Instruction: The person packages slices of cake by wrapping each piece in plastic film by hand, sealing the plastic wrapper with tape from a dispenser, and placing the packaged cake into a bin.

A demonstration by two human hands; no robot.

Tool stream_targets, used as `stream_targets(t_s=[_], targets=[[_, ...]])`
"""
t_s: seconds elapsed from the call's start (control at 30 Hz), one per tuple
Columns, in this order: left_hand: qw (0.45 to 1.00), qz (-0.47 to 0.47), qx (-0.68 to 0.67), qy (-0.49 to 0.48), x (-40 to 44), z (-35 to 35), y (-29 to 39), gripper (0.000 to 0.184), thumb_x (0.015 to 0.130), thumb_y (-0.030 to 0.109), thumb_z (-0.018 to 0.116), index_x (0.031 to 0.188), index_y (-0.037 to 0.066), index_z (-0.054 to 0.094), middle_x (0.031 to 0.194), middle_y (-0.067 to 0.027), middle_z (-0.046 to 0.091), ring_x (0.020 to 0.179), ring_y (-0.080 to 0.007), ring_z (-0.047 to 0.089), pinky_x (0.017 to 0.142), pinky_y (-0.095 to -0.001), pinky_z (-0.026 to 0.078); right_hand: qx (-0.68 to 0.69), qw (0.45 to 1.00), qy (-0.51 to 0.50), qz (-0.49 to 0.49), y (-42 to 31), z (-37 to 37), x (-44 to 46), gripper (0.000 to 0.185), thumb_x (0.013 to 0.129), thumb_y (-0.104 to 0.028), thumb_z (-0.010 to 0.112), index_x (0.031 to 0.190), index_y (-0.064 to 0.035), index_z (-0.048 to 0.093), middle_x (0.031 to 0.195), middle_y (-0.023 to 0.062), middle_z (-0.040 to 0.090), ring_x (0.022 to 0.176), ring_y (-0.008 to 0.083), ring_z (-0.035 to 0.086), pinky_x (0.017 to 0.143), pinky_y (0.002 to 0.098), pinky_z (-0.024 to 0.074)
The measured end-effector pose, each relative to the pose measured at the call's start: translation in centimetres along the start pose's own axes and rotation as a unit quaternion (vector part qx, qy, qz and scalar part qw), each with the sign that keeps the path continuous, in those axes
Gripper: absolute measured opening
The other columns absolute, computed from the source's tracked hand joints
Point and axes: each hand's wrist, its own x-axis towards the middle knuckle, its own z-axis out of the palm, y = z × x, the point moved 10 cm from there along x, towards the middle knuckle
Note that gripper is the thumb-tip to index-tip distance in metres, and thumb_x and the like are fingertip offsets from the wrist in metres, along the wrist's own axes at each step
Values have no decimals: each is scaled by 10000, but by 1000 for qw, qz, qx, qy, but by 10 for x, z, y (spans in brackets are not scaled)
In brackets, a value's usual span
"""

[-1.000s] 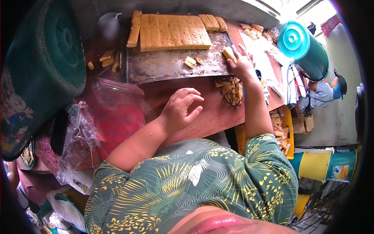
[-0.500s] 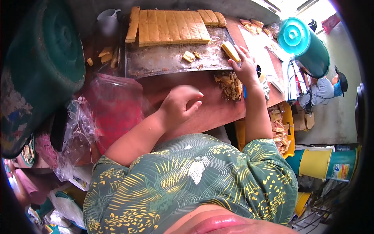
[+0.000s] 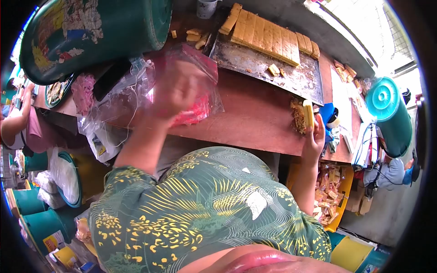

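My right hand holds a slice of cake upright between thumb and fingers, beside a heap of crumbs. My left hand is over the clear and pink plastic bags on the table. Motion smears its fingers, so I cannot make out whether it grips a bag. Beyond both hands lies a metal baking tray, with a row of cut cake slices along its far side. A short broken piece of cake sits on the tray's bare part.
A large green bucket lies on its side at the left. Another green bucket stands at the right. A yellow crate with many packed pieces is below the table's right edge. A white cup stands at the back.
My right hand has lifted the cake slice off the tray and brought it nearer me. My left hand has moved left onto the plastic bags. The view has turned to the left.
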Motion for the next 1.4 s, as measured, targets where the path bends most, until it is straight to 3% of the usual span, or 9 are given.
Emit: stream_targets(t_s=[0.13,0.27,0.3,0.5,1.0,1.1,1.17,1.3,1.4], targets=[[950,-198,232,-61,-47,-92,-120,303,951,172,699,1226,53,662,1244,-175,661,1191,-365,622,1048,-452,475,310,945,-17,106,23,16,-32,480,1073,-143,588,1529,-79,452,1406,101,610,1214,205,627,1009,349,518],[882,-330,318,-115,-133,-153,-232,502,899,265,746,1354,88,626,1382,-183,603,1309,-382,554,1116,-461,443,329,937,-43,112,39,33,-34,430,1081,-172,579,1492,-96,480,1405,107,610,1197,226,637,987,392,545],[868,-349,313,-163,-140,-153,-239,600,882,291,768,1419,105,577,1436,-198,563,1354,-392,517,1146,-453,426,333,935,-52,114,39,35,-31,429,1081,-169,577,1493,-97,478,1402,107,612,1192,226,638,982,394,548],[837,-465,194,-215,-151,-154,-252,609,917,270,768,1467,128,547,1529,-193,525,1434,-369,481,1181,-429,383,346,926,-56,143,41,40,-28,401,1093,-179,552,1481,-114,474,1366,97,631,1163,219,651,975,402,557],[856,-412,217,-225,-166,-150,-291,601,869,249,802,1421,145,589,1542,-142,505,1434,-338,477,1185,-432,385,344,922,-32,176,55,34,-31,390,1086,-251,574,1454,-148,495,1380,50,623,1201,166,618,1005,392,529],[913,-238,306,-125,-113,-125,-206,519,870,223,780,1361,133,638,1470,-135,569,1407,-330,501,1177,-449,396,352,919,-41,173,51,38,-30,379,1090,-243,565,1450,-146,497,1381,53,622,1202,167,617,1003,389,529],[980,-147,87,-102,-90,-80,-160,403,879,173,767,1274,115,706,1412,-117,626,1413,-337,495,1193,-465,374,351,918,-34,184,50,39,-31,371,1093,-239,557,1448,-145,499,1380,54,623,1202,170,617,1000,388,530],[962,-66,-21,-265,-81,31,-89,365,863,162,761,1225,122,734,1406,-102,631,1437,-360,464,1213,-495,354,356,914,-53,187,55,34,-30,376,1097,-229,542,1457,-137,485,1376,65,628,1202,185,624,996,391,533],[920,-135,-47,-365,-109,82,-92,380,879,222,754,1250,144,726,1445,-102,598,1462,-368,428,1214,-491,349,352,917,-34,186,59,29,-31,386,1097,-230,543,1466,-137,478,1377,66,630,1203,183,626,994,391,535]])
